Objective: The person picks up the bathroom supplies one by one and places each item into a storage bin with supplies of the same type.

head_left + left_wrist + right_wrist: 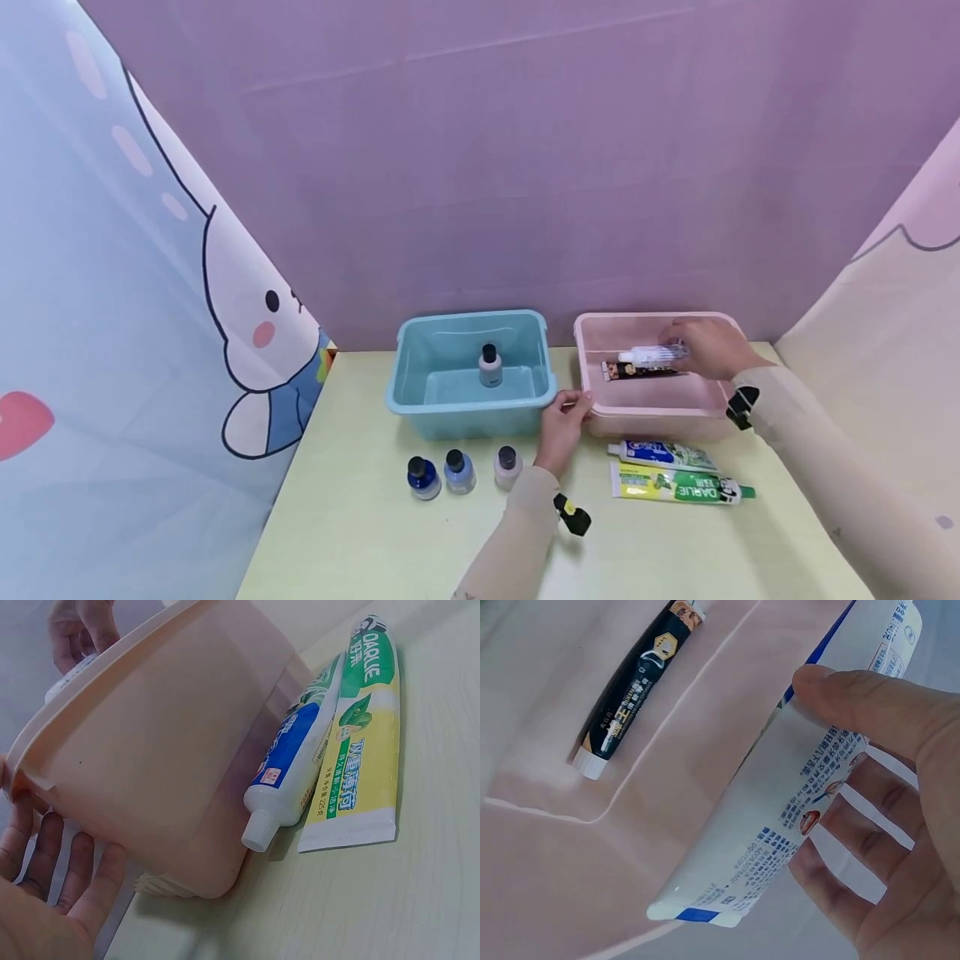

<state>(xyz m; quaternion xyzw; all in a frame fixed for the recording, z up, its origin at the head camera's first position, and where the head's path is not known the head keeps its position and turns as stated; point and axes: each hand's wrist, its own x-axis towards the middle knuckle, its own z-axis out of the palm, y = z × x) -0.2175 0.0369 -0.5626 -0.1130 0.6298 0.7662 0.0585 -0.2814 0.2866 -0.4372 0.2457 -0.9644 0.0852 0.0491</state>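
My right hand (708, 346) pinches a white toothpaste tube (772, 795) between thumb and fingers, inside or just above the pink bin (660, 412). On the bin's floor lies a black toothpaste tube (641, 686) with a white cap, apart from the held tube. My left hand (564, 429) grips the near left corner of the bin; in the left wrist view its fingers (79, 874) reach under the rim. In front of the bin lie a blue-and-white toothpaste tube (292, 754) and a yellow-and-green Darlie toothpaste tube (364, 750), side by side.
Left of the pink bin stands a blue bin (472, 421) with a black-capped pale bottle (491, 369) inside. Before it stand a dark blue bottle (424, 481), a light blue bottle (460, 475) and a pale pink bottle (507, 471) on the table (360, 533). A purple cloth (480, 167) hangs behind.
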